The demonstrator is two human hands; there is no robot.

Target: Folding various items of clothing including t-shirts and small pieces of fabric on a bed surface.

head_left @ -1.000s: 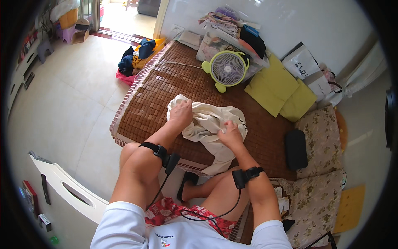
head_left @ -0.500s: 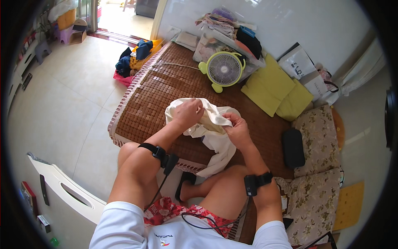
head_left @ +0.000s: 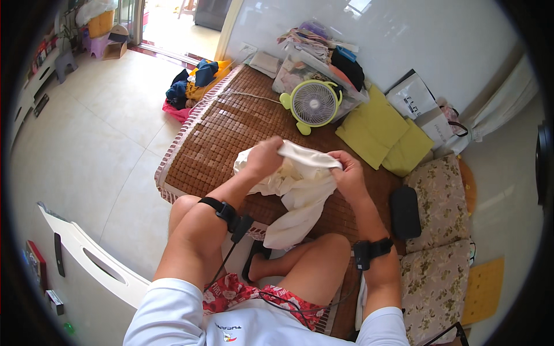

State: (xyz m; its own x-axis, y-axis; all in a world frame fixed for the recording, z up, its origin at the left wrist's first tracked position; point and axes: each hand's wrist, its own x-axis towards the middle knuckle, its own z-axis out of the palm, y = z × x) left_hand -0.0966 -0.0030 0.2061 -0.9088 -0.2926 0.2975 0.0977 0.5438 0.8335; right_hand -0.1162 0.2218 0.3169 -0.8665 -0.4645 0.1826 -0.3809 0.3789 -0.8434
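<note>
A cream-white garment (head_left: 297, 199) hangs crumpled between my hands, its kind hard to make out. My left hand (head_left: 266, 158), a little blurred, is closed on one end of a straight folded edge. My right hand (head_left: 350, 174) pinches the other end between thumb and fingers. That edge is stretched in a band from hand to hand. Below it the loose cloth drapes over the brown woven mat (head_left: 202, 150), and one long part reaches down toward my knees.
Beyond my hands stands a green-and-white fan (head_left: 314, 104), before a clear bin (head_left: 288, 75) heaped with clothes. Yellow-green cushions (head_left: 372, 127) lie to its right. A black case (head_left: 405, 212) sits beside my right forearm. At left is a white chair (head_left: 86, 259); bundled clothes (head_left: 193, 86) lie past the mat's edge.
My hands have moved apart, the right one going rightward. The garment's edge, bunched before, is now pulled straight between them, and its hanging part has shifted slightly left.
</note>
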